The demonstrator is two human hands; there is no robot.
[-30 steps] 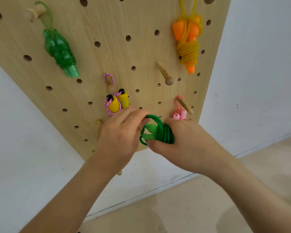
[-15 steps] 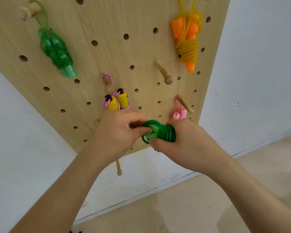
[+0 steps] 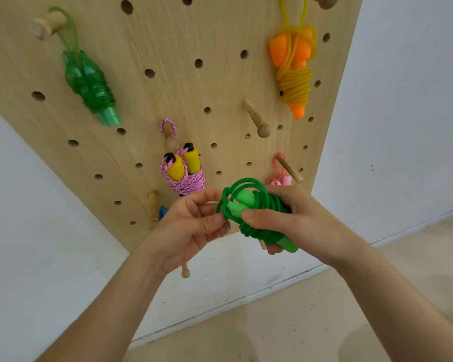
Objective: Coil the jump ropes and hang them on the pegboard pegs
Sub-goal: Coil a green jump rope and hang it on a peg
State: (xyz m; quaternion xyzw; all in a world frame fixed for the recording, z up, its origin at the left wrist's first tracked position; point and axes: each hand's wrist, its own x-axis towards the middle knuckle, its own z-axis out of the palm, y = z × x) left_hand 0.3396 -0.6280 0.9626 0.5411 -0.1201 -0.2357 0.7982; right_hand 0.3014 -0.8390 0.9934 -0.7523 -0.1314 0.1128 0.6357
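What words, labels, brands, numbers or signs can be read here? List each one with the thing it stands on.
None: no text can be read in this view.
The pegboard is bare wood with holes.
The green jump rope has plain handles, with no print showing.
The yellow handles and orange handles of the hung ropes are plain too.
The white wall shows only small dark specks, not writing.

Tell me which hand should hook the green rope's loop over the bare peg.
Left, probably: the left hand pinches the loop of the green rope; the right hand grips the coil, below the bare peg.
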